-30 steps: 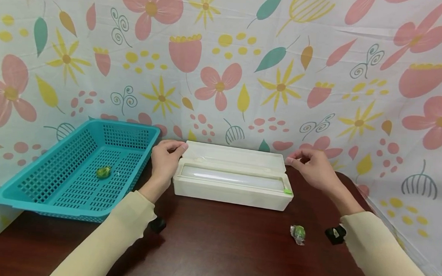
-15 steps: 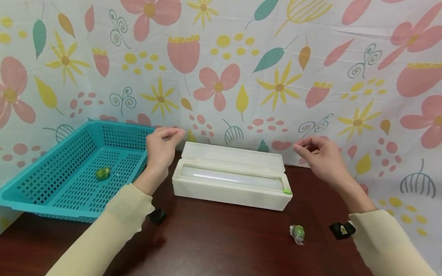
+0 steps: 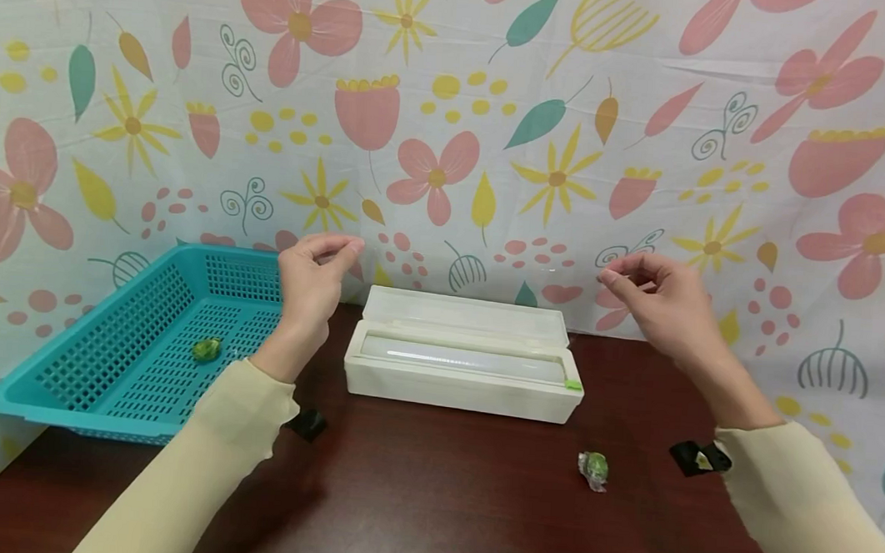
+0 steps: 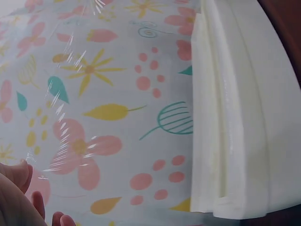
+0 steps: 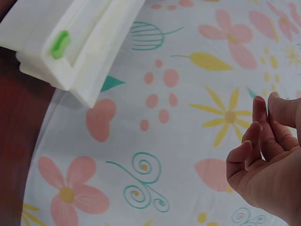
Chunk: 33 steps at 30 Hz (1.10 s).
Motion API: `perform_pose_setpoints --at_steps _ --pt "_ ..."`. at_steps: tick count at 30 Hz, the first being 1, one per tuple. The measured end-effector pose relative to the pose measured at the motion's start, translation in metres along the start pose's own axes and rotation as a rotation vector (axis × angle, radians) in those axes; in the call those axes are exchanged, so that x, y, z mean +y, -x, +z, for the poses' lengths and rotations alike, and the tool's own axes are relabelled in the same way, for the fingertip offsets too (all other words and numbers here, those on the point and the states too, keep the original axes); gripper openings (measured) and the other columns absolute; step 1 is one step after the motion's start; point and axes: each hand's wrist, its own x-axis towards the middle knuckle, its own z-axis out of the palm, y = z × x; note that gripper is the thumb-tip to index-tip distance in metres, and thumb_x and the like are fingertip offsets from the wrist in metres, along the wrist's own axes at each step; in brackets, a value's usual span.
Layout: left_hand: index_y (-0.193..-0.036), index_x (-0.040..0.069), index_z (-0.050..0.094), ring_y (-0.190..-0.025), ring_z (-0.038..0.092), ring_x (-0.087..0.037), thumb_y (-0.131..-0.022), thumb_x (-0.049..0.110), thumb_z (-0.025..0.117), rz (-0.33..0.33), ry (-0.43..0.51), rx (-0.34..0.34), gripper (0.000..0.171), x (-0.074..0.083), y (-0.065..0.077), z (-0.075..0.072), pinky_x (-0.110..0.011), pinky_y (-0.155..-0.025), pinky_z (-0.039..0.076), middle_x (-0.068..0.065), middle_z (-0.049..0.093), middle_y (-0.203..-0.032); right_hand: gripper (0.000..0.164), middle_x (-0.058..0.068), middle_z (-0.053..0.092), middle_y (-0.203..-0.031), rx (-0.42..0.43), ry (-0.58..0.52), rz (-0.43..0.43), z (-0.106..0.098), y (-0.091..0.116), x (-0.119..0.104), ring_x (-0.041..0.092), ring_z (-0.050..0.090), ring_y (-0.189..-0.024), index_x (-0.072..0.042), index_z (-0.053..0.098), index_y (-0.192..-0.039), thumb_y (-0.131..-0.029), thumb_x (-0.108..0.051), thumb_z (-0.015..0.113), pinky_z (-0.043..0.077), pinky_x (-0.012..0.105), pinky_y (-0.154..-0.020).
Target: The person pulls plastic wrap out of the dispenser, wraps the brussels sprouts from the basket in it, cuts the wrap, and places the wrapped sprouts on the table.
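Observation:
A sheet of clear cling film [image 4: 61, 110] spans the space above the white dispenser box [image 3: 459, 394]; its glints show best in the left wrist view. My left hand [image 3: 310, 290] pinches one side between thumb and forefinger. At the other side my right hand [image 3: 666, 309] pinches with thumb and forefinger, its other fingers loosely curled. Both hands are raised over the table, apart from the box. The box's lid [image 3: 466, 314] is tipped back, and a film roll [image 3: 461, 358] shows inside. A green slider [image 3: 573, 384] sits at the box's right end.
A teal plastic basket [image 3: 37, 415] stands at the left with a small green item [image 3: 207, 348] in it. On the dark table [image 3: 431, 501], front right, lies a small green item wrapped in clear film [image 3: 593, 470]. Floral cloth [image 3: 438, 76] hangs close behind the box.
Both hands have risen from the lid's corners and moved slightly apart, lifting the cling film upward. The box, basket and wrapped green item stay in place.

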Motion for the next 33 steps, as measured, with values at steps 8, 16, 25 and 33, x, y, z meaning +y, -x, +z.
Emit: perform_pose_setpoints --at_steps 8,16,25,33 --pt "-0.111 -0.002 0.080 -0.110 0.056 -0.017 -0.098 0.018 0.078 0.010 0.019 -0.010 0.024 0.015 -0.002 -0.003 -0.032 -0.085 0.048 -0.002 0.065 -0.111 0.021 -0.010 0.072 -0.087 0.065 -0.016 -0.036 -0.008 0.001 -0.014 0.011 0.062 -0.076 -0.005 0.077 -0.107 -0.101 -0.025 0.075 0.045 0.022 -0.060" --pt "-0.111 -0.005 0.079 -0.114 0.055 -0.017 -0.098 0.018 0.078 0.046 0.045 -0.032 0.026 0.029 -0.002 -0.008 -0.033 -0.091 0.049 -0.002 0.065 -0.109 0.024 -0.011 0.074 -0.090 0.099 -0.046 -0.036 -0.014 0.004 -0.026 0.012 0.058 -0.077 -0.005 0.077 -0.104 -0.100 -0.028 0.077 0.043 0.022 -0.061" --pt "-0.109 -0.005 0.080 -0.109 0.055 -0.016 -0.096 0.018 0.080 0.081 0.089 -0.042 0.026 0.045 0.000 -0.013 -0.023 -0.069 0.048 -0.001 0.064 -0.109 0.020 -0.012 0.077 -0.094 0.132 -0.119 -0.042 -0.022 0.013 -0.037 0.012 0.061 -0.083 -0.001 0.077 -0.107 -0.098 -0.020 0.078 0.044 0.021 -0.066" --pt "-0.112 -0.003 0.079 -0.109 0.054 -0.017 -0.097 0.024 0.080 0.071 0.082 -0.081 0.031 0.058 0.006 -0.019 -0.028 -0.057 0.047 0.001 0.062 -0.115 0.018 -0.010 0.078 -0.096 0.152 -0.119 -0.075 -0.030 0.021 -0.045 0.008 0.065 -0.082 0.001 0.077 -0.107 -0.098 -0.015 0.077 0.044 0.019 -0.066"
